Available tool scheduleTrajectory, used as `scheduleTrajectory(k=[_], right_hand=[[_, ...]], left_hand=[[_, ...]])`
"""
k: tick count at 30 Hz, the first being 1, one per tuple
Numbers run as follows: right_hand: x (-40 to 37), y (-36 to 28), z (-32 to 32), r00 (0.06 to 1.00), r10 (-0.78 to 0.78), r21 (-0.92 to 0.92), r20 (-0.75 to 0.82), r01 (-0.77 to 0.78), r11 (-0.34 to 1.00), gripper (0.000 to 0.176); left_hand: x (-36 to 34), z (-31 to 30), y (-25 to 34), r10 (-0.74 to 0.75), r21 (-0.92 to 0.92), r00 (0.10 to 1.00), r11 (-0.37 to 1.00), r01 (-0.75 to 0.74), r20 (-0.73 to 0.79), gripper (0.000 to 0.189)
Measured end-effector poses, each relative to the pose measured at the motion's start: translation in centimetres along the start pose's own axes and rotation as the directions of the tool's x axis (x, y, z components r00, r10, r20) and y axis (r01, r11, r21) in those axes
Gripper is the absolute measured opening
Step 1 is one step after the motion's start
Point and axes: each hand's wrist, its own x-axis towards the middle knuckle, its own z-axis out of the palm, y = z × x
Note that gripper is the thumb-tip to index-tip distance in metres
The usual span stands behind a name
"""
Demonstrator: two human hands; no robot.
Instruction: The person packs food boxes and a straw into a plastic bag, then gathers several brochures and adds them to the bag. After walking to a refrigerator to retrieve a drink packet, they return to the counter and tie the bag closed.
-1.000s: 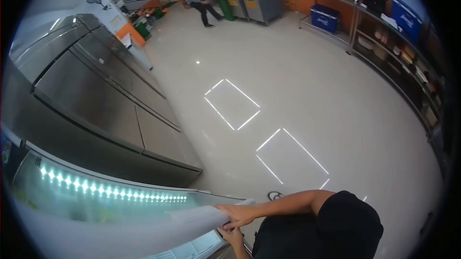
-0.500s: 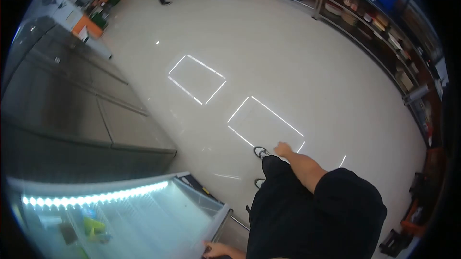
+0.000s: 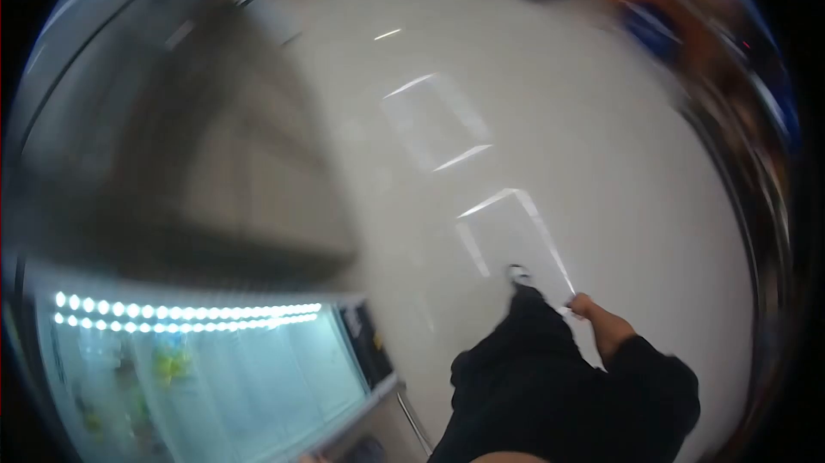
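My right hand [image 3: 583, 306] hangs low in front of my dark clothing, over the pale floor [image 3: 601, 162]. It touches nothing that I can make out, and motion blurs its fingers. At the bottom edge, a small skin-coloured bit of my left hand [image 3: 314, 458] shows beside the lit glass case [image 3: 266, 368]; its fingers are mostly out of frame. Inside the case are a double row of bright lights [image 3: 189, 317] and a blurred yellow-green item [image 3: 172, 363].
A large grey metal cabinet [image 3: 249, 171] stands at the left, behind the case. Shelving [image 3: 730, 119] curves along the right side, with a blue box [image 3: 650, 29] near its far end. One shoe [image 3: 519, 275] shows below me on the floor.
The view has turned and blurred. The floor markings and my right hand now appear farther right. My left hand has shifted left and down, almost out of frame. The seated person is no longer visible.
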Motion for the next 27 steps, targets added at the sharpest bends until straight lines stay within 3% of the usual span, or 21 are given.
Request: scheduleTrajectory(k=[2, 3, 4, 5, 7, 8, 9, 10, 11, 12, 13, 14, 15, 16, 18, 19, 21, 22, 24, 25, 27], right_hand=[[7.7, -1.5, -2.9, 0.999, -0.037, 0.029, 0.028, 0.036, 0.999, 0.032], [8.5, -5.9, -5.8, 0.994, -0.11, -0.117, -0.003, 0.108, 0.987, 0.032], [8.3, -11.6, -7.8, 0.999, -0.042, -0.238, 0.029, 0.048, 0.97, 0.035], [9.6, -17.7, -7.7, 0.991, -0.123, -0.301, 0.06, 0.135, 0.944, 0.035], [10.1, -26.2, -6.8, 0.891, -0.446, -0.493, 0.081, 0.425, 0.759, 0.038], [8.5, -31.9, -4.7, 0.816, -0.566, -0.527, 0.116, 0.534, 0.661, 0.039], [8.6, -35.4, -1.7, 0.645, -0.757, -0.486, 0.108, 0.698, 0.525, 0.04], [4.9, -41.5, 1.5, 0.623, -0.725, -0.478, 0.295, 0.753, 0.453, 0.044], [1.2, -45.9, 5.4, 0.545, -0.74, -0.203, 0.393, 0.837, 0.509, 0.05], [-4.3, -49.0, 9.6, 0.357, -0.859, -0.021, 0.366, 0.926, 0.376, 0.052], [-11.8, -52.3, 13.1, 0.267, -0.849, 0.06, 0.456, 0.942, 0.329, 0.052], [-19.4, -53.7, 16.6, 0.167, -0.821, 0.323, 0.545, 0.862, 0.39, 0.053], [-27.4, -55.6, 19.1, -0.089, -0.802, 0.397, 0.59, 0.897, 0.193, 0.059], [-33.2, -56.7, 22.7, -0.176, -0.774, 0.43, 0.609, 0.893, 0.136, 0.066], [-45.9, -57.6, 26.2, -0.502, -0.748, 0.568, 0.435, 0.797, -0.204, 0.08], [-51.3, -57.7, 27.5, -0.572, -0.774, 0.638, 0.271, 0.709, -0.301, 0.082], [-58.1, -57.8, 30.7, -0.548, -0.826, 0.612, 0.129, 0.7, -0.368, 0.08], [-59.7, -57.9, 30.9, -0.551, -0.827, 0.609, 0.114, 0.696, -0.38, 0.08], [-61.7, -58.4, 30.6, -0.317, -0.92, 0.606, 0.23, 0.787, -0.119, 0.067], [-61.7, -59.0, 30.7, -0.318, -0.924, 0.604, 0.213, 0.786, -0.132, 0.067], [-61.8, -60.3, 30.8, -0.397, -0.867, 0.507, 0.301, 0.837, -0.207, 0.068]], left_hand=[[0.4, -4.1, 0.1, -0.151, -0.207, 0.988, 0.966, 0.155, 0.031, 0.045], [-0.2, -2.1, 0.8, -0.132, -0.096, 0.95, 0.989, 0.109, -0.284, 0.055], [-1.1, -1.7, 1.7, -0.037, -0.045, 0.974, 0.999, 0.027, -0.223, 0.062], [2.2, -3.9, -1.7, 0.044, -0.184, 0.988, 0.98, -0.071, -0.15, 0.066], [2.3, -4.7, -2.7, 0.215, 0.12, 0.953, 0.974, -0.193, -0.214, 0.071], [1.2, -4.2, -1.9, 0.208, 0.072, 0.953, 0.978, -0.197, -0.22, 0.073], [-1.1, -3.4, -0.1, 0.201, 0.027, 0.955, 0.98, -0.199, -0.218, 0.075], [-1.9, -3.4, 1.1, 0.18, 0.016, 0.962, 0.983, -0.181, -0.206, 0.077], [-3.0, -3.8, 1.4, 0.158, 0.012, 0.969, 0.987, -0.159, -0.187, 0.078], [-2.5, -4.9, 0.1, 0.146, -0.001, 0.967, 0.989, -0.149, -0.208, 0.078], [-0.8, -5.5, -1.3, 0.208, 0.042, 0.966, 0.978, -0.203, -0.154, 0.079], [0.3, -6.2, -2.2, 0.27, 0.086, 0.959, 0.961, -0.262, -0.09, 0.08], [0.7, -6.2, -2.3, 0.277, 0.074, 0.956, 0.96, -0.271, -0.091, 0.08], [1.2, -5.7, -2.6, 0.3, 0.043, 0.948, 0.954, -0.297, -0.101, 0.08], [1.1, -4.9, -2.9, 0.347, -0.009, 0.93, 0.937, -0.35, -0.119, 0.073], [1.2, -5.0, -3.0, 0.359, -0.016, 0.927, 0.932, -0.363, -0.111, 0.073], [1.4, -5.9, -3.3, 0.391, -0.165, 0.919, 0.904, -0.395, -0.059, 0.063], [1.4, -6.5, -2.7, 0.26, -0.313, 0.964, 0.912, -0.265, -0.059, 0.048], [-0.3, -7.6, 1.8, 0.177, -0.403, 0.979, 0.892, -0.204, -0.105, 0.042], [-0.7, -7.9, 3.3, 0.066, -0.493, 0.986, 0.86, -0.134, -0.154, 0.037], [1.0, -8.4, 4.4, 0.142, -0.474, 0.975, 0.856, -0.207, -0.168, 0.034]])
